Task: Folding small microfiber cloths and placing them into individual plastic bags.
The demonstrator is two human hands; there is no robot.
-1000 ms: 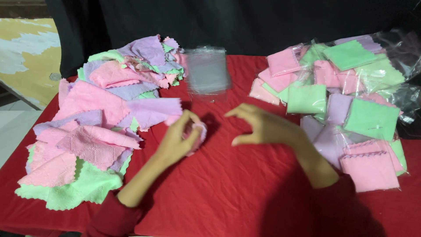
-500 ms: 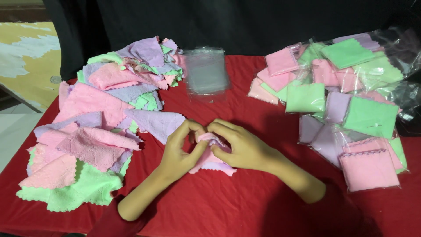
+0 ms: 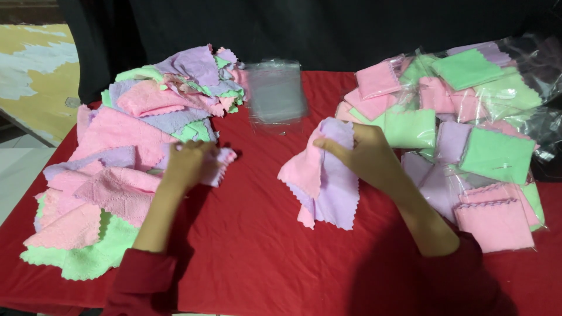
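Lower centre: the right hand [image 3: 366, 155], fingers curled shut, pinches a lilac cloth [image 3: 336, 181] and a pink cloth [image 3: 303, 169] that hang together onto the red tablecloth [image 3: 252, 246]. Left of centre: the left hand [image 3: 187, 164], closed, grips the edge of a small pink cloth [image 3: 221, 164] beside the loose cloth heap [image 3: 117, 169]. Right: folded cloths in clear bags [image 3: 468, 134]. Upper centre: a stack of empty clear bags [image 3: 275, 93].

Pink and lilac cloths [image 3: 328, 175] hang unfolded over the red table.
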